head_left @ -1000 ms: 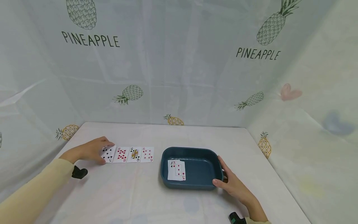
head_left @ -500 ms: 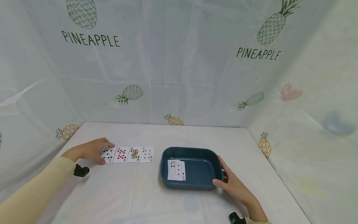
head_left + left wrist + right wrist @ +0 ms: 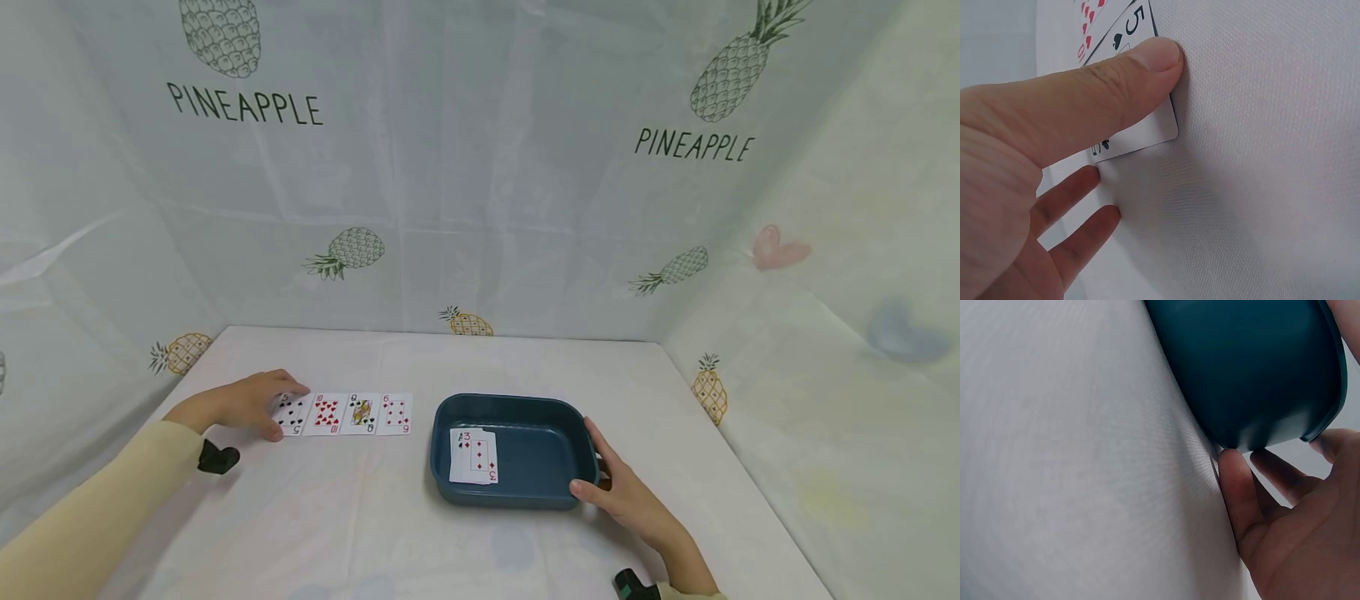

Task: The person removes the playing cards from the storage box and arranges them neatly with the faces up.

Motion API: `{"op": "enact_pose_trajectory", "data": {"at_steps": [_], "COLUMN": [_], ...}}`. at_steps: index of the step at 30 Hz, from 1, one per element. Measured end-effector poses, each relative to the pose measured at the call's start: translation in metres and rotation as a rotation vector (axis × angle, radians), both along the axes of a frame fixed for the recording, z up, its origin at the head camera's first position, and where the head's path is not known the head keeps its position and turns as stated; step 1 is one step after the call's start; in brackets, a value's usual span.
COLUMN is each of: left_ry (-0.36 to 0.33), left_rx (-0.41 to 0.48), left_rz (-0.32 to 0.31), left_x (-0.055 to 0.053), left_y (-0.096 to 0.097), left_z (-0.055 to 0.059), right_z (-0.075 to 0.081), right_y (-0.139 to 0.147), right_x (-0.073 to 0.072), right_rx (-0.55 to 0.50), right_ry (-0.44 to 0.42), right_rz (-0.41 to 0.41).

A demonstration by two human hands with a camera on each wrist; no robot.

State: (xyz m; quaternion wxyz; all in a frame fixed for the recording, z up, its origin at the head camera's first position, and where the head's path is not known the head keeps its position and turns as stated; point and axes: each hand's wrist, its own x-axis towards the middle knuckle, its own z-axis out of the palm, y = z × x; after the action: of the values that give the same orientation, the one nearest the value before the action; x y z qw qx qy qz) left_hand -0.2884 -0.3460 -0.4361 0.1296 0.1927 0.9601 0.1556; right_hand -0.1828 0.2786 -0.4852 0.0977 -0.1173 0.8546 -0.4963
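At the left of the table, my left hand spans a five of spades playing card, index finger at its far edge and thumb at its near edge. The left wrist view shows the thumb lying over the card's edge, other fingertips just beyond it. My right hand grips the right end of a dark blue rectangular dish, thumb at the near corner and index finger along the rim. Its remaining fingers press under the dish's side in the right wrist view. Inside the dish, a three of diamonds overlaps an ace.
Right of the five, a red ten, a queen and a red six lie face up in a row. White cloth covers the table. A pineapple-print curtain closes off the back and sides.
My left hand and wrist have shifted very slightly to the right while staying at the five of spades. The right hand and the dish have not moved.
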Motion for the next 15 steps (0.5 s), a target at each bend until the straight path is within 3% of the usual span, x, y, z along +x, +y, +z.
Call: {"op": "enact_pose_trajectory", "data": {"at_steps": [7, 15], "left_ry": [-0.007, 0.089], "left_rx": [0.019, 0.067], "left_rz": [-0.006, -0.062], "left_x": [0.001, -0.005], "left_y": [0.0, 0.012], "left_z": [0.003, 0.014], "right_z": [0.001, 0.0], "right_y": [-0.001, 0.0], "right_x": [0.001, 0.0], "right_rx": [0.005, 0.004], "right_ry": [-0.007, 0.0], "right_rz": [-0.009, -0.004]}}
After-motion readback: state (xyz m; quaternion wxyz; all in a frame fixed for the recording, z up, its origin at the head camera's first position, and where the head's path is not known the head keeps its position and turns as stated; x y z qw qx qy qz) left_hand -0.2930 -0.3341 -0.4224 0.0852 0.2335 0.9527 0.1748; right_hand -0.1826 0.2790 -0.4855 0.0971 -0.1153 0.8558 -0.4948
